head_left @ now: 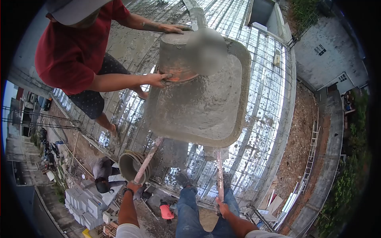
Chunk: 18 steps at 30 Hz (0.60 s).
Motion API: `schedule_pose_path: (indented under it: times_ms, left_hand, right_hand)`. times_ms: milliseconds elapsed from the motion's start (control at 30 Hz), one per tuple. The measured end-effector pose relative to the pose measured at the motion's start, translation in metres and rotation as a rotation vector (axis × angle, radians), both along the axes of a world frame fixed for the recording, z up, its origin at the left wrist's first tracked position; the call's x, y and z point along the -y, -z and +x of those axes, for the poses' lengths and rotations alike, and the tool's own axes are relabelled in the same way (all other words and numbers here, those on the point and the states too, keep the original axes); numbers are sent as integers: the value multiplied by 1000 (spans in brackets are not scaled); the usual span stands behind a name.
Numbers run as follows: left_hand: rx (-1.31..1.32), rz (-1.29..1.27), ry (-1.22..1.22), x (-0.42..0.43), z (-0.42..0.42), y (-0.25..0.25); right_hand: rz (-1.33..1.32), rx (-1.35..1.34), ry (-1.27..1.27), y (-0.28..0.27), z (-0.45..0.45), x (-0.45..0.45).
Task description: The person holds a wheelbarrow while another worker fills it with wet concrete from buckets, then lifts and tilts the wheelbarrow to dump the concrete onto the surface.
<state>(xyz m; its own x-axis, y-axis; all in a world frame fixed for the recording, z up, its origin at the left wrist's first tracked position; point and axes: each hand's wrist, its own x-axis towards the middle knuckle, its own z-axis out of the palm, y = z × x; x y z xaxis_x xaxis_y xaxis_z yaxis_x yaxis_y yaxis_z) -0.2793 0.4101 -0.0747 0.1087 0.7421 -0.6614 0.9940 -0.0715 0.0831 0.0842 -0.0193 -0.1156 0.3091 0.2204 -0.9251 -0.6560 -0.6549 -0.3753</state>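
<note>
My left hand [133,187], with a dark band at its wrist, is wrapped round a wooden wheelbarrow handle [148,159]. Lower right, my right hand [222,208] grips the other wheelbarrow handle [220,174]. Both handles run up to a mortar-coated wheelbarrow tray [245,79] holding wet grey concrete [202,107]. Over its far left part, a co-worker in a red shirt [67,59] tilts a cement-covered bucket [174,55] with both hands. A blurred patch hides part of that bucket and tray.
Steel mesh [262,99] with wet, shiny gaps covers the deck around my feet. Stacked buckets [133,166] stand beside my left arm. Beyond the deck edge, below, are people, pale blocks [85,206] and a ladder [311,152].
</note>
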Motion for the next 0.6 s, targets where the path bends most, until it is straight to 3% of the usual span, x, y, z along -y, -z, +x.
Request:
schedule_pose_path:
  times_ms: [33, 100, 133, 233, 333, 400, 433, 467, 500, 567, 600]
  left_hand:
    - [53, -129, -72, -1, 4, -1]
    - [133, -366, -225, -14, 40, -62]
    - [-12, -358, -124, -25, -15, 9]
    - [-59, -12, -63, -15, -28, 30]
    - [-28, -277, -76, -27, -6, 6]
    - [-9, -99, -50, -29, 7, -8]
    - [-8, -30, -42, -14, 13, -25]
    - [-51, -244, -167, -16, 50, -87]
    - [-58, -227, -140, -6, 52, -99]
    - [-60, -161, -65, -12, 68, -110]
    - [-105, -128, -109, -13, 55, -78]
  right_hand:
    - [-70, 25, -48, 16, -4, 11]
    - [-189, 53, -148, 47, -10, 28]
    - [-198, -17, -92, 50, -10, 27]
    - [-208, -133, -73, -18, 9, -7]
    - [-245, -33, -107, -48, 20, -16]
    - [-268, 91, -203, -74, 37, -32]
    - [-300, 143, -255, -91, 43, -29]
    - [-332, 211, -308, -77, 47, -21]
    - [-342, 170, -326, -90, 52, -15]
    - [-333, 102, -337, -122, 73, -36]
    - [-327, 106, -332, -109, 78, -31]
